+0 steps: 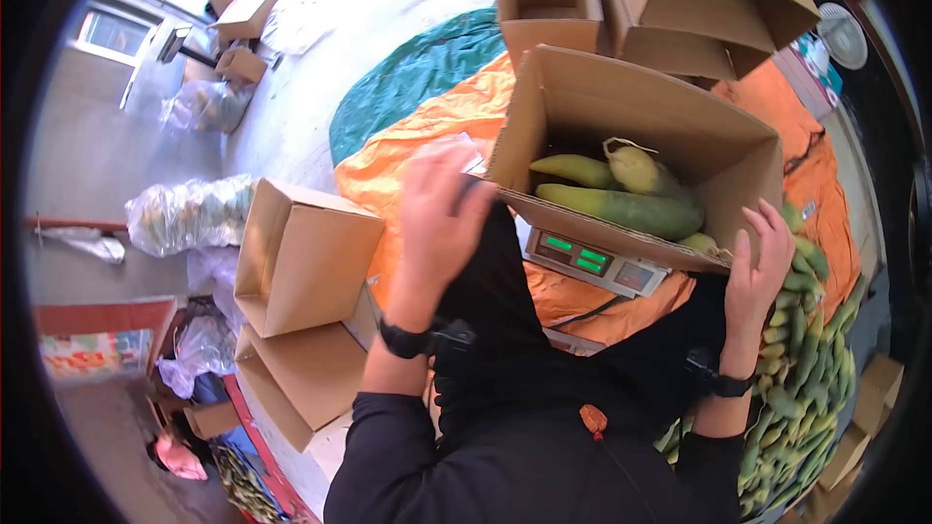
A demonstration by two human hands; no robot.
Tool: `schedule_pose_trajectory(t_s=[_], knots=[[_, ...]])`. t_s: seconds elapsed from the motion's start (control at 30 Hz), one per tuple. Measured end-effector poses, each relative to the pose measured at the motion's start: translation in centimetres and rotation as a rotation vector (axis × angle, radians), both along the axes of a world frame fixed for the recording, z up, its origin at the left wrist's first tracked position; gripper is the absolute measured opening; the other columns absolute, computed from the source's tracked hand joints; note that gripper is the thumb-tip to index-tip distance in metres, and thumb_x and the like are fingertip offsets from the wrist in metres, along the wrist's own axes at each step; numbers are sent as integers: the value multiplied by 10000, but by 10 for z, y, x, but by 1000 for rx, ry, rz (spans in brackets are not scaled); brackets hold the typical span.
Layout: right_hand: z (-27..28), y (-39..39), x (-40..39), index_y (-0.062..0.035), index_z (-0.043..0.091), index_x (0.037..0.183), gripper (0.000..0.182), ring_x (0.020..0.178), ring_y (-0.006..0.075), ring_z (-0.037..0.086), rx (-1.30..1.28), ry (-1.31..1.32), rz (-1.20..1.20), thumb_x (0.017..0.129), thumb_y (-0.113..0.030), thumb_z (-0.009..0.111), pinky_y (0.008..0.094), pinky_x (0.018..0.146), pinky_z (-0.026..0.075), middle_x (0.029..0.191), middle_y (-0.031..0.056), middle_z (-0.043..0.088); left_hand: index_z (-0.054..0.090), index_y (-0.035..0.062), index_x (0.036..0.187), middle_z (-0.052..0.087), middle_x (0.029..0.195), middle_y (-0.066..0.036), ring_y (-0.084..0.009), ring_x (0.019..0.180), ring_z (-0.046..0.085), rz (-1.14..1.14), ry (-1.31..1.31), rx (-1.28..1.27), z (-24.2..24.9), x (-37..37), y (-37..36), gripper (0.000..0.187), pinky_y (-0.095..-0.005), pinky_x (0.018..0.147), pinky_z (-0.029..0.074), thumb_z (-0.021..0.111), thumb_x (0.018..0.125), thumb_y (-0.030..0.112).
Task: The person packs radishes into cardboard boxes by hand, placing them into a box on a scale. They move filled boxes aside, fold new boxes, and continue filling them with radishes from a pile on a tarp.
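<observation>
A tall brown box (680,102) sits in front of the person, on what looks like a scale (631,275) with green lights; the numbers are too small to read. Inside the box lie a few long green vegetables (621,212); a big pile of green vegetables (798,393) lies on the right side, past the right hand (760,272).

The right hand is by the near right corner of the box, fingers spread and bent a little; I cannot tell if it touches the cardboard. The left hand (434,218) is just beside the box's left side, fingers loose and thumb out; it is blurry, and it holds nothing that I can see.

The step in hand seems to be setting the box straight on the scale, with only a few vegetables in; to shift it more, both hands would need to press flat on its sides and push gently, so it stays level.
</observation>
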State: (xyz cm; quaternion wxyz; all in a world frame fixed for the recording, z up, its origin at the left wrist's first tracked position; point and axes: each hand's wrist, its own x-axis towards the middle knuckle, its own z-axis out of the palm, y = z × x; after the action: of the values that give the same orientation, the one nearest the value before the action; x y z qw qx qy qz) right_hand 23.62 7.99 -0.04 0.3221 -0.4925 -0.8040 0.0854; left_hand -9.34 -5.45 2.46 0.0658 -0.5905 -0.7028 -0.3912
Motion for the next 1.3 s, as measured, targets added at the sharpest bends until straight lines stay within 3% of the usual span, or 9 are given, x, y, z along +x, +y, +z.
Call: schedule_pose_trajectory(t_s=[0.33, 0.57, 0.73, 0.8, 0.9, 1.03, 1.13, 1.2, 1.3], knots=[[-8, 0, -2, -23, 635, 1000, 165, 1172, 300, 484, 78, 9, 4, 906, -74, 510, 401, 1029, 336, 1153, 110, 605, 435, 46, 1357, 493, 1319, -192, -349, 1247, 445, 989, -11, -353, -132, -233, -245, 678, -453, 1049, 353, 727, 775, 233], [-19, 7, 6, -1, 633, 1021, 209, 1170, 305, 497, 131, -77, 45, 943, -94, 462, 412, 1028, 336, 1122, 130, 622, 286, 202, 1455, 352, 1470, -98, -306, 1361, 307, 1646, 49, -733, -116, -194, -329, 827, -626, 1036, 275, 739, 773, 320], [-25, 10, 11, 13, 634, 1030, 236, 1178, 302, 498, 122, -94, 32, 965, -102, 438, 413, 1026, 346, 1129, 129, 619, 308, 174, 1422, 370, 1458, -109, -335, 1352, 334, 2073, -247, -779, -93, -157, -402, 830, -615, 1022, 299, 759, 742, 330], [-24, 8, 9, 12, 636, 1033, 237, 1179, 301, 499, 120, -86, 41, 969, -100, 437, 408, 1024, 353, 1122, 126, 619, 346, 149, 1402, 485, 1369, -169, -393, 1242, 475, 2062, -562, -839, -90, -142, -433, 808, -548, 1006, 380, 739, 724, 344], [-29, 12, 13, 10, 636, 1039, 233, 1177, 300, 501, 127, -88, 36, 970, -100, 442, 406, 1020, 357, 1115, 125, 619, 569, 55, 1136, 652, 1078, -218, -375, 1036, 623, 1901, -385, -966, -132, -143, -513, 444, -453, 869, 507, 700, 765, 262], [-31, 13, 14, 5, 637, 1040, 235, 1178, 299, 500, 143, -89, 32, 973, -106, 440, 405, 1013, 360, 1108, 121, 621, 627, 22, 947, 662, 1017, -234, -387, 1010, 631, 1740, -394, -977, -115, -160, -504, 252, -443, 841, 513, 675, 766, 190], [-29, 12, 14, 2, 638, 1037, 236, 1177, 299, 499, 158, -111, 23, 974, -110, 440, 403, 1010, 361, 1103, 115, 623, 630, -9, 795, 677, 806, -220, -372, 804, 674, 1570, -367, -806, -107, -185, -494, 152, -429, 683, 524, 650, 748, 134], [-29, 11, 14, 0, 638, 1036, 236, 1176, 298, 498, 161, -122, 17, 974, -113, 440, 403, 1008, 362, 1100, 112, 623, 620, -24, 798, 658, 736, -173, -285, 672, 659, 1517, -951, -398, -101, -203, -480, 144, -382, 536, 497, 634, 760, 114], [-29, 10, 13, -3, 637, 1035, 236, 1175, 298, 496, 153, -114, 3, 975, -119, 442, 402, 1008, 361, 1095, 108, 622, 616, -9, 861, 637, 719, -118, -242, 620, 637, 1437, -1160, -268, -89, -205, -448, 136, -348, 489, 488, 618, 785, 105]])
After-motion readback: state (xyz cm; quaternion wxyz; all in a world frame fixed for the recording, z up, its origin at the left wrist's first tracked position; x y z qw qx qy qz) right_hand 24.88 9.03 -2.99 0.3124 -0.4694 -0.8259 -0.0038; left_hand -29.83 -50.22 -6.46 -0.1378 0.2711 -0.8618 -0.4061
